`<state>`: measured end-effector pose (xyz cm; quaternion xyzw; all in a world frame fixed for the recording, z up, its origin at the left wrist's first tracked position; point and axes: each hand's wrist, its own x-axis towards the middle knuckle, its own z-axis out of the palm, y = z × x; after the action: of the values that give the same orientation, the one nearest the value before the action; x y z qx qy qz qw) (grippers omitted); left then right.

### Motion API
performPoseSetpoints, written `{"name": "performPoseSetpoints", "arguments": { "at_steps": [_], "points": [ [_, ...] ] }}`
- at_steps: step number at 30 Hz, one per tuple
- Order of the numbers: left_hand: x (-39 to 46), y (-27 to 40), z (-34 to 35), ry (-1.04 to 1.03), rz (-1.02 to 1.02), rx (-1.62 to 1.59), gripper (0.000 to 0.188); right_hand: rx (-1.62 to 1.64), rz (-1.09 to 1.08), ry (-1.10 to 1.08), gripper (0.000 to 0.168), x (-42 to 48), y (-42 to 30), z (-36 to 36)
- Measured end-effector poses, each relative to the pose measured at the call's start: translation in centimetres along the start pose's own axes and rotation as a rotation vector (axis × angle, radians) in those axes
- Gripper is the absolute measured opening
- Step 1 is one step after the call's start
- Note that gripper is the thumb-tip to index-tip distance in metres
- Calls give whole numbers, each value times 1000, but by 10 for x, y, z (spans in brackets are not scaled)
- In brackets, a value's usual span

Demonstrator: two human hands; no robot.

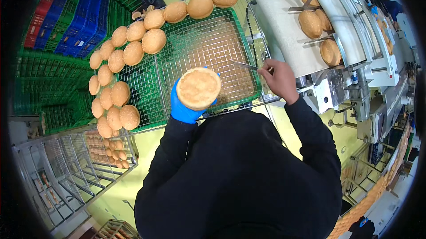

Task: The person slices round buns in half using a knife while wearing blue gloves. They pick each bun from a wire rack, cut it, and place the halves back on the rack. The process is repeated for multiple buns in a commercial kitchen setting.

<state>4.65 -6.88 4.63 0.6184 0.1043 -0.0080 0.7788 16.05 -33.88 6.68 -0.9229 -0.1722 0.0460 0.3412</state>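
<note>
My left hand (186, 107), in a blue glove, holds a round bun (199, 87) with its flat, pale side turned up. Bare, my right hand (279, 78) grips a thin knife (244, 65), whose blade points left above the wire rack (173, 69). Blade and bun are apart. Seeded buns (153, 41) line the rack's far and left sides, seeds up. Beneath the wires a green crate (244, 39) shows brown crumbs on its bottom.
To the right, a conveyor belt (279, 29) carries several buns (310, 24) between metal guides. Stacked green crates (60, 82) and blue crates (83, 22) stand at the left. A metal rack trolley (76, 169) with buns is at lower left. Another person's dark sleeve (393, 7) shows far right.
</note>
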Motion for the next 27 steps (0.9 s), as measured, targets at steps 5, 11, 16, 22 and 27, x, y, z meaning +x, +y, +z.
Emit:
{"name": "performPoseSetpoints", "arguments": {
  "at_steps": [5,11,16,22,27],
  "points": [
    [0,-11,-5,-69,-9,-14,57,293,-114,-102,14,-24,-26,14],
    [-3,-19,-9,-66,-15,131,49,371,-326,-17,18,-34,-37,14],
    [2,-22,-11,-44,-279,-709,44,251,-255,-98,16,-21,-35,2],
    [-2,-19,-17,-183,-379,-759,49,279,-266,0,20,-7,-32,2],
    [-3,-12,-11,-126,-254,-450,44,222,-196,-41,18,-6,-43,2]
  ]
}}
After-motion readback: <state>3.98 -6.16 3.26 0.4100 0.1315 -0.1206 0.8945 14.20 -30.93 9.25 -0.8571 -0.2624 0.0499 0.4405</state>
